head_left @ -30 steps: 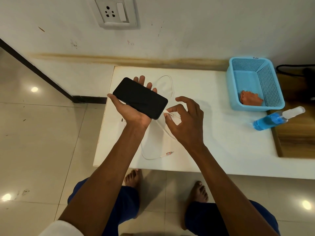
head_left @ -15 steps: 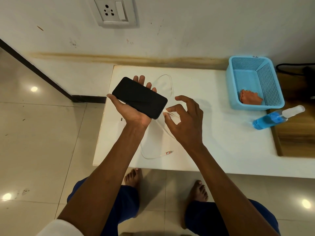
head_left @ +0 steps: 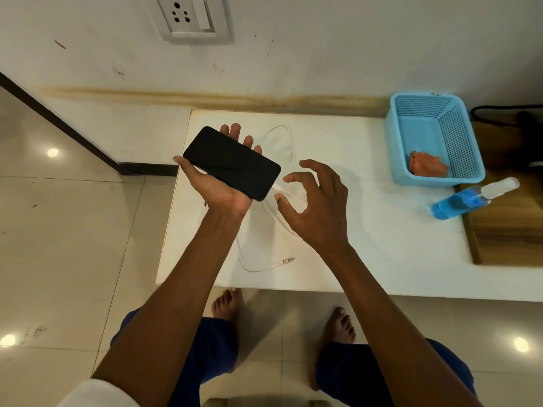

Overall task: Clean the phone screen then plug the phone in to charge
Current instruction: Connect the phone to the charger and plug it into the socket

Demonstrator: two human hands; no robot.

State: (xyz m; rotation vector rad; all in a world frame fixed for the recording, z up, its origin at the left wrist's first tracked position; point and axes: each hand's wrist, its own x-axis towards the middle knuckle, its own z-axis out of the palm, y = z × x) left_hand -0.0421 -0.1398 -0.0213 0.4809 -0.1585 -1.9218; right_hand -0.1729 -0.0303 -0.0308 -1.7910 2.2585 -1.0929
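Note:
A black phone (head_left: 232, 163) with a dark screen lies face up in my left hand (head_left: 219, 189), held above the left part of the white table (head_left: 367, 230). A white charging cable (head_left: 289, 142) loops over the table; one connector (head_left: 280, 190) sits in the phone's lower right end. My right hand (head_left: 316, 207) hovers just right of that connector, fingers spread and curled, touching nothing. The cable's other plug (head_left: 286, 261) lies free near the table's front edge.
A wall socket (head_left: 192, 17) is mounted above the table. At the right stands a blue plastic basket (head_left: 458, 148) with an orange cloth (head_left: 427, 167) inside. A blue spray bottle (head_left: 470, 199) lies on its side in front of it. My bare feet stand under the table's front edge.
My right hand pinched the connector against the phone's end before; now its fingers have opened and drawn slightly back, leaving the connector in the phone. The left hand holds steady.

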